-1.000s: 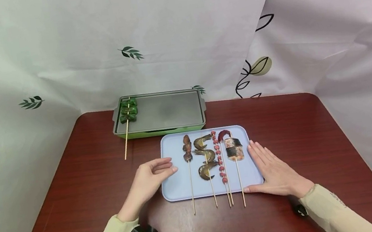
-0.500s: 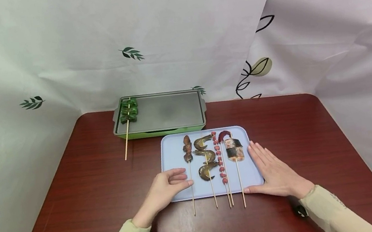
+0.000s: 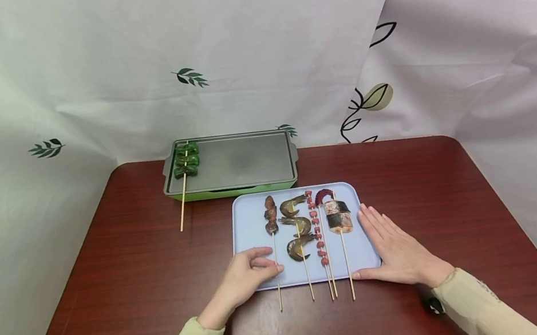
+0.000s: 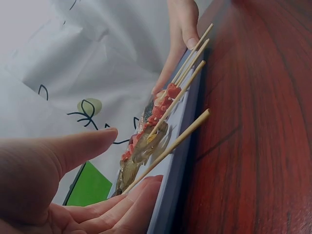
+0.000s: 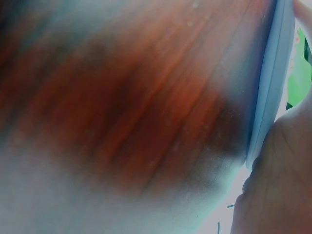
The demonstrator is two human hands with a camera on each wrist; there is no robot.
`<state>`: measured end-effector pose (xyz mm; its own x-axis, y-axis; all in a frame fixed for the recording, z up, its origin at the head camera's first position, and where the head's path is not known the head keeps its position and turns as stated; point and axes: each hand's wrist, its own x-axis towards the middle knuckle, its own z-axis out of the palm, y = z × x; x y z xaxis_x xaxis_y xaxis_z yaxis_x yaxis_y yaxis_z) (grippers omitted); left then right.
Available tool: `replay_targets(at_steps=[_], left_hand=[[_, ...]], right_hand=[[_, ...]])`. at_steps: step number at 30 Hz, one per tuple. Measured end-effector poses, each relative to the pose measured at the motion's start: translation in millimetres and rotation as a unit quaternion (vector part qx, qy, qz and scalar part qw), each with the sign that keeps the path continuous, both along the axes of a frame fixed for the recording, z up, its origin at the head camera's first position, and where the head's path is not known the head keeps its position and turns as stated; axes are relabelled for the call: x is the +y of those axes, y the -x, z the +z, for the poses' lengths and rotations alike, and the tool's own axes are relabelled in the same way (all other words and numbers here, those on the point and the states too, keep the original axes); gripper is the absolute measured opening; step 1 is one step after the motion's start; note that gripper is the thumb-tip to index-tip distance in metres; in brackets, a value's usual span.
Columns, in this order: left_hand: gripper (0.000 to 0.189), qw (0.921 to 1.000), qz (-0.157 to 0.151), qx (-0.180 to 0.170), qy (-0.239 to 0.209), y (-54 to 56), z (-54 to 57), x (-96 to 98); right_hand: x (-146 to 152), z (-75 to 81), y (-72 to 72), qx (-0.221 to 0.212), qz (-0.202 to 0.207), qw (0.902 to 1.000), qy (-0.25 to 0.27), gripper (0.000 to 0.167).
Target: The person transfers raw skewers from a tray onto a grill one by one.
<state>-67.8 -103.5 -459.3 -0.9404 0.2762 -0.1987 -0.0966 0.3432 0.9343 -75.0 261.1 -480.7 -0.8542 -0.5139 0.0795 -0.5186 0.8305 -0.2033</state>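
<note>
A light blue tray (image 3: 245,223) lies on the table, bearing several food skewers. Leftmost is a skewer of brown meat chunks (image 3: 269,213); my left hand (image 3: 245,275) is at its bare stick. In the left wrist view the thumb stands apart from the fingers, and the stick (image 4: 183,139) passes between them with its end sticking out past the tray's rim. To its right lie a shrimp skewer (image 3: 298,225), a skewer of small red pieces (image 3: 316,228), a dark red curled piece on a stick (image 3: 323,195) and a black-and-white banded skewer (image 3: 339,220). My right hand (image 3: 398,249) rests flat against the tray's right edge, thumb at the front corner.
Behind the tray stands a green grill with a grey plate (image 3: 247,162). A green pepper skewer (image 3: 185,161) lies on its left end, the stick hanging over the front. White patterned cloth (image 3: 251,48) closes off the far side of the dark red table (image 3: 131,257).
My left hand has moved right and nearer the front, from the tray's left edge to the meat skewer's stick. The right hand and the skewers have stayed put.
</note>
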Motion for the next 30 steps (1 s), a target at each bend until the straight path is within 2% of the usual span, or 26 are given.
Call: replay_targets(at_steps=[10, 20, 27, 30], left_hand=[[0.047, 0.9993, -0.023, -0.013, -0.027, 0.4, -5.7, 0.9], [0.048, 0.9989, -0.029, -0.017, -0.033, 1.5, -7.1, 0.3], [0.048, 0.9942, -0.019, -0.057, -0.089, -0.2, -3.7, 1.2], [0.048, 0.9934, -0.017, -0.062, -0.095, -0.7, -2.5, 1.1]], right_hand=[[0.7, -1.0, 0.8, -0.017, -0.006, 0.9998, -0.008, 0.128], [0.5, -1.3, 0.2, -0.015, -0.006, 0.9998, -0.008, 0.129], [0.7, -1.4, 0.5, -0.013, -0.005, 0.9999, -0.008, 0.128], [0.6, -1.0, 0.2, -0.014, -0.007, 0.9998, -0.007, 0.128]])
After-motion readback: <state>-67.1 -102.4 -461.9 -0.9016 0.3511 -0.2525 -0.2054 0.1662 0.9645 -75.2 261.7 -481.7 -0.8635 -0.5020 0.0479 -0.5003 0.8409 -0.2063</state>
